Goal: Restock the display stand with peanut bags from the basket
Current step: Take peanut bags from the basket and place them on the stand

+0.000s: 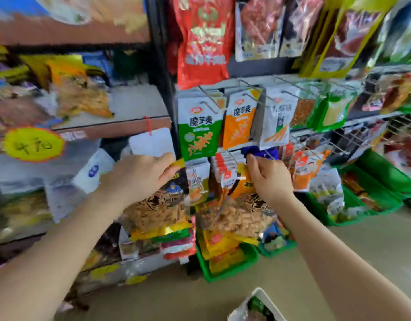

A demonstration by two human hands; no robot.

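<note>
Two peanut bags hang side by side low on the display stand (290, 82), each held at its top edge. The left peanut bag (158, 209), clear-bodied with a dark printed header, is pinched at its yellow top strip by the left hand (139, 174), fingers closed on the strip. The right peanut bag (239, 214), with an orange and black header, is gripped at its top by the right hand (271, 179), fingers curled shut around it just below a wire hook (232, 156) of the stand. The two bags nearly touch at their lower corners.

Directly above the left peanut bag on the stand hangs a green and white snack pack (199, 128); beside that, an orange and white pack (240, 121) and then a white pack (277, 119), all on wire hooks. Above those hangs a large red bag (203, 40). Small red and white packets (225, 172) fill the hook between the two hands.

Below the right peanut bag sits a green bin (223, 272) of yellow packets on the floor (292, 269). Further green bins (373, 205) stand on the far side of the stand from the left hand. The basket (260, 306), white-rimmed, shows at the bottom edge, below the right forearm, its contents only partly in view. On the left hand's side of the stand, a shelf (121, 126) carries blurred packets and a yellow price tag (34, 144).
</note>
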